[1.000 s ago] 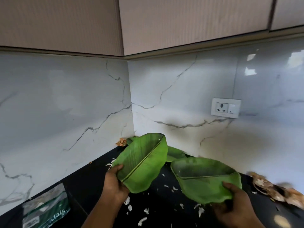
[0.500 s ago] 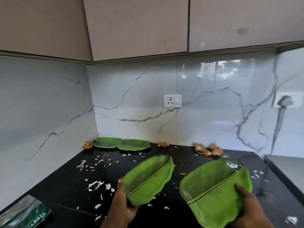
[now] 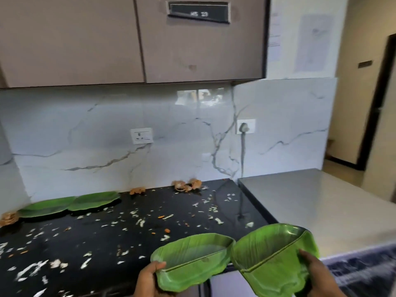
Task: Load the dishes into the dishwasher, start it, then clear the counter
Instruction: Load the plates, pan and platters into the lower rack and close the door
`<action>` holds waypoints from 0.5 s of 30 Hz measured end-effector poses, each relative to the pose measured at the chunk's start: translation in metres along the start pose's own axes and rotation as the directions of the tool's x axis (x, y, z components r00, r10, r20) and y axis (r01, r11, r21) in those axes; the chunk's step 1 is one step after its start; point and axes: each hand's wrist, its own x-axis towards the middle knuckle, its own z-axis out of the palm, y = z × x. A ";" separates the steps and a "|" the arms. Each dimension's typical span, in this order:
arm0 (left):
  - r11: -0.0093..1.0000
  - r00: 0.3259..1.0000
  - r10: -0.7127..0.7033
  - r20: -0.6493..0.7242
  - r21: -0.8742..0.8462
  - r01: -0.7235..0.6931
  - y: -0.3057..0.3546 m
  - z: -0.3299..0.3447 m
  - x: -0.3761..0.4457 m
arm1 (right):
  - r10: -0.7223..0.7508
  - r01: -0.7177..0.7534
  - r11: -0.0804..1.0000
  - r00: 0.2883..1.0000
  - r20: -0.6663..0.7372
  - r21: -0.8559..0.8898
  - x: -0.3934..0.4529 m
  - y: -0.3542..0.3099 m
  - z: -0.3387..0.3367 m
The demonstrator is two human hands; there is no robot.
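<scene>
Two green leaf-shaped plates are being carried away from the corner of the bench (image 3: 90, 243). A second ago they were being held close to the corner wall; now the view is being turned to the right, and the grey worktop (image 3: 304, 206) and a doorway are being shown. The left plate (image 3: 192, 260) is being gripped at its near edge by the left hand (image 3: 147, 279), thumb on the rim. The right plate (image 3: 272, 260) is being held by the right hand (image 3: 317, 273), fingers curled over its near rim, and it is now tilted less steeply. The two plates are almost touching at their inner edges.

This is probably meaning that the loading step is being started, with the plates being taken toward the dishwasher. Two more green plates (image 3: 70, 203) are being left at the back of the bench, side by side against the wall, so more trips are likely needed. Food scraps (image 3: 139, 221) are lying scattered over the black surface.

The dishwasher itself is not being seen. Both hands are being cut off by the lower edge, and the picture is blurred by motion.
</scene>
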 end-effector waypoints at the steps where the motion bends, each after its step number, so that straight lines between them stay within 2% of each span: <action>1: 1.000 0.999 -0.022 0.035 -0.004 0.022 -0.014 0.011 0.001 | 0.014 -0.014 0.999 1.000 0.005 0.032 0.000 -0.006 -0.017; 4: 0.997 0.993 -0.076 0.087 0.015 0.075 -0.073 0.056 0.005 | 0.040 -0.025 0.996 0.986 -0.163 0.091 0.012 -0.030 -0.096; 10: 0.980 0.966 -0.194 0.168 0.000 0.197 -0.222 0.152 0.006 | 0.036 0.015 0.991 0.928 -0.372 0.135 0.007 -0.087 -0.275; 13: 0.951 0.941 -0.307 0.139 0.067 0.301 -0.296 0.187 0.002 | 0.057 0.003 0.992 0.882 -0.467 0.127 -0.008 -0.112 -0.358; 15: 0.928 0.928 -0.365 0.071 0.107 0.357 -0.343 0.205 -0.001 | 0.064 0.007 0.992 0.839 -0.540 0.129 -0.015 -0.125 -0.409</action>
